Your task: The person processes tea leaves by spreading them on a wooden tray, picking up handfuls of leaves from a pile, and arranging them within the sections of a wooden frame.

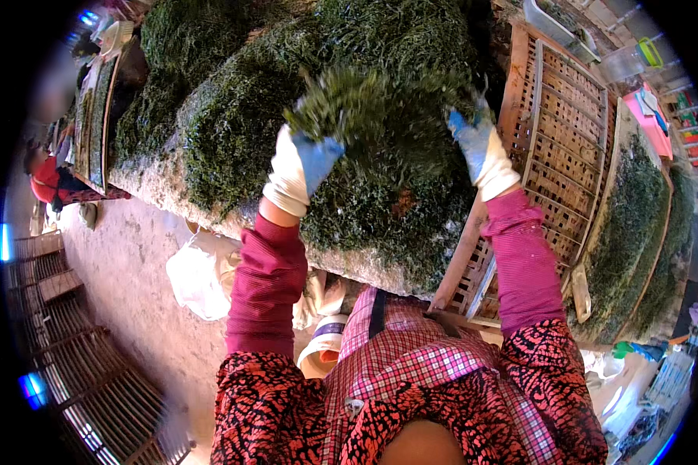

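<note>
A loose clump of dark green, stringy seaweed (372, 110) is stretched between my two hands, blurred by motion. My left hand (308, 154), in a white glove with a blue coated palm, grips the clump's left end. At the right end, my right hand (476, 142), gloved the same way, has strands between its fingers; its fingertips are partly hidden and blurred. Below the clump spreads a thick heap of the same seaweed (378, 232). It lies on a rough stone-like ledge (151, 177) in front of me.
A wooden-framed slatted rack (564, 151) leans close beside my right arm. Beyond it lies more seaweed (622, 232), near a pink tray (651, 125). A white bag (200, 276) and a bucket (320, 351) stand below the ledge. Far left, a person in red (49, 180) is near another table.
</note>
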The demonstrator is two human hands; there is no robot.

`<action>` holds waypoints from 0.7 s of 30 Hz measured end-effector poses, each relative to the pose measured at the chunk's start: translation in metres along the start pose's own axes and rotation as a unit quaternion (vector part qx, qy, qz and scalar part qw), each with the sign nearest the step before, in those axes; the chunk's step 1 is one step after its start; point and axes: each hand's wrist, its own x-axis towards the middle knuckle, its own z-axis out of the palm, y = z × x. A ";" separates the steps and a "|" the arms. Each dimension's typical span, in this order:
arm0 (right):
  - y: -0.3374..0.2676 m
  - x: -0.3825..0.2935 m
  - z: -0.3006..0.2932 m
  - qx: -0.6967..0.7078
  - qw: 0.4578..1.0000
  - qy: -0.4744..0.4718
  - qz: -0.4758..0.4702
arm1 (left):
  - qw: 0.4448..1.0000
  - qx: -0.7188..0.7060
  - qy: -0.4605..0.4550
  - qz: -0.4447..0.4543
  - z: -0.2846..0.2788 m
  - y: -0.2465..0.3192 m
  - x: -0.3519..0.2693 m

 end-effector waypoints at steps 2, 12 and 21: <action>0.072 0.007 -0.014 0.008 0.992 0.079 0.095 | 0.994 0.081 0.001 -0.075 0.017 -0.026 -0.030; 0.159 0.007 0.060 -0.162 0.956 0.171 0.175 | 0.950 0.168 0.087 -0.249 0.140 -0.119 -0.075; 0.062 -0.039 0.088 -0.255 0.957 -0.086 -0.107 | 0.944 -0.297 0.070 -0.123 0.097 -0.085 -0.087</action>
